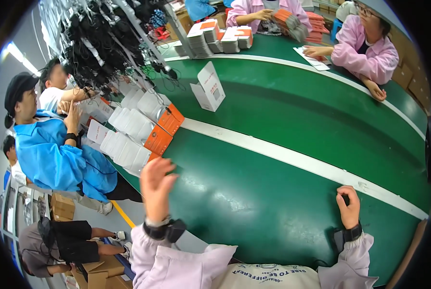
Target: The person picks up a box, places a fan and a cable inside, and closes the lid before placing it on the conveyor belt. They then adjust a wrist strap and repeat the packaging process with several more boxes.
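My left hand [158, 189] is raised at the left end of the green worktop [254, 202], its fingers and thumb apart and nothing between them. It is nearest to a row of stacked white cartons [131, 127] with orange end panels [163, 132]; its fingertips overlap their near end in view, and I cannot tell if they touch. My right hand [349, 207] is at the right of the worktop, just short of a white strip [273, 149]. Its fingers are loosely curled in, with nothing visible in them. Dark bands circle both wrists.
Beyond the strip, an opened white carton [208, 89] stands on the green belt [297, 111]. Black cables [104, 43] hang from a metal rack at upper left. A person in blue [56, 149] stands left; people in pink [369, 53] work opposite, near stacked cartons [220, 38].
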